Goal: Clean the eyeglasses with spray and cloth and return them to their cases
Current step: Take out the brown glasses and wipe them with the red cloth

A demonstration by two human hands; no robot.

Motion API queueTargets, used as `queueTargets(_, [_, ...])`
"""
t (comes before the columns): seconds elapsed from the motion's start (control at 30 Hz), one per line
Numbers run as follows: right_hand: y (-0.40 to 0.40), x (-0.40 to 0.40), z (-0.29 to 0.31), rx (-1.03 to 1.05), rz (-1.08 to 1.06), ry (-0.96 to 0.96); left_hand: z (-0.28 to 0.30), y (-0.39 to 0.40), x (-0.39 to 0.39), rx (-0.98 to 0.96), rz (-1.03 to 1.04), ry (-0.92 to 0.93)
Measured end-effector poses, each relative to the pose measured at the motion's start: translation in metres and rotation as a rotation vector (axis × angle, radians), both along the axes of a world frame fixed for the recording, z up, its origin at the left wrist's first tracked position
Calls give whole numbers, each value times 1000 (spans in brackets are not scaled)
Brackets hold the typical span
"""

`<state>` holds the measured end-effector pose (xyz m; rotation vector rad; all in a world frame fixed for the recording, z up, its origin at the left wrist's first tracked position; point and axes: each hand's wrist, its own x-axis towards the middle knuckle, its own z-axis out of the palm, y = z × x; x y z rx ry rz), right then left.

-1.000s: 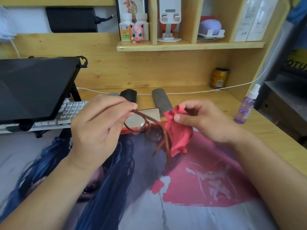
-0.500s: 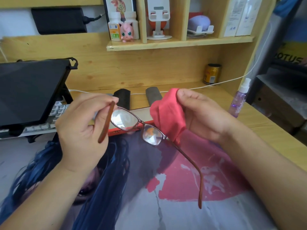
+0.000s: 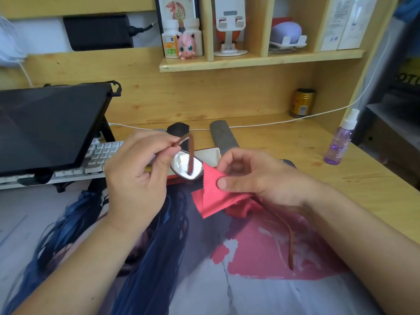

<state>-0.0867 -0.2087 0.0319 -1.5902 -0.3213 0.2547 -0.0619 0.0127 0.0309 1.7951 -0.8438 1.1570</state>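
A: Where are the eyeglasses [image 3: 186, 165]?

B: Held above the printed desk mat [image 3: 261, 292], in front of the two cases [image 3: 223, 137]. The left hand [image 3: 138, 178] pinches the folded temple; the right hand [image 3: 256, 178] pinches the red cloth [image 3: 213, 196] over the right lens.

A: How would they handle?

B: Light, thin-framed, probably fragile at the hinges. I'd hold the rim or temple, never the bare lens. The cloth is soft and limp.

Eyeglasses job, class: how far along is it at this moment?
Wiping is in hand: the left hand holds the brown eyeglasses while the right hand pinches the red cloth over one lens. The spray bottle stands aside. Left: casing them; two cases wait behind.
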Motion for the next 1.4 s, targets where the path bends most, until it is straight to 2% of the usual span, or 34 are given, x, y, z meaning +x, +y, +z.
queueTargets(0.1, [4, -4, 4, -243, -19, -77, 0, 1, 1, 13, 30, -4])
queueTargets(0.3, [2, -4, 9, -444, -13, -109, -2, -3, 0, 8, 11, 25])
queueTargets(0.57, [-1, -3, 0, -229, 159, 119, -5, -2, 2, 27, 15, 80])
queueTargets(0.67, [4, -3, -2, -263, 111, 100, -5, -3, 3, -2, -13, 129])
queueTargets(0.77, [2, 0, -1, -196, 48, 81, -3, -3, 3, -49, -88, 190])
queueTargets(1.0, [2, -1, -5, -188, 176, 115, -5, -5, 5, -27, -119, 258])
queueTargets(1.2, [6, -1, -6, -107, 122, 134, -7, -6, 4, -101, -159, 368])
queueTargets(1.33, [-4, 1, -1, -174, 145, 198, -7, -7, 3, -32, -168, 341])
queueTargets(1.4, [-12, 5, -1, -110, 119, 212, -7, -8, 1, -5, -177, 300])
